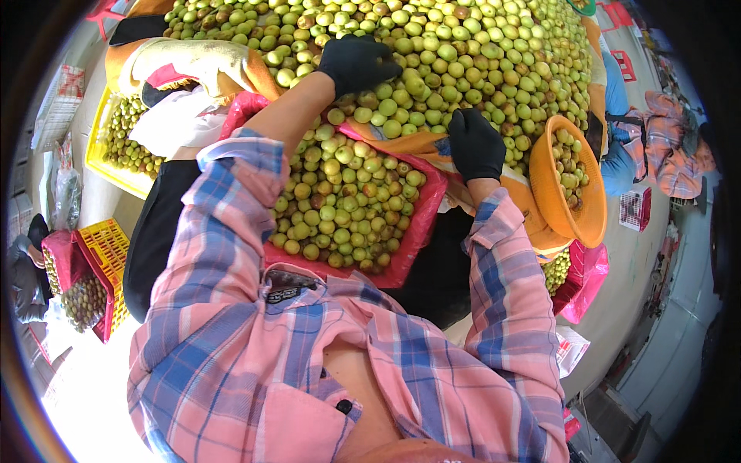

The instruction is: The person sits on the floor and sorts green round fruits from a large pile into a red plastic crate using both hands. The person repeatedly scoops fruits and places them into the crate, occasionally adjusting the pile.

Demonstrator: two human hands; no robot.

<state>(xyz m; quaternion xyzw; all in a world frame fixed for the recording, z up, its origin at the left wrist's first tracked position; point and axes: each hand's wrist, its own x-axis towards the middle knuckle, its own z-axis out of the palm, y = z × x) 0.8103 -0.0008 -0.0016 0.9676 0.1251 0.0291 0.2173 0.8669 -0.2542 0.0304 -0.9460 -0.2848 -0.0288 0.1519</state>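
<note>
A broad heap of round green fruit, jujubes by their look (463, 52), spreads before me, some flushed brown. My left hand (359, 66), in a black glove, rests on the heap with its fingers curled down; whether it grips any fruit is hidden. At the heap's near edge, beside an orange cloth (417, 142), is my right hand (477, 144), also black-gloved. Its fingers are bent out of sight, so I cannot tell what they hold. Below and between my arms, a container with a pink plastic liner (419, 243) is filled with the same fruit.
An orange basket (599, 208) of fruit tilts at the right. Left stand a yellow crate (95, 156) with smaller-looking fruit and another yellow crate (118, 243), near a person at the rim. A plaid-sleeved person (660, 144) is at the far right. Pink-lined fruit (584, 283) lies below the basket.
</note>
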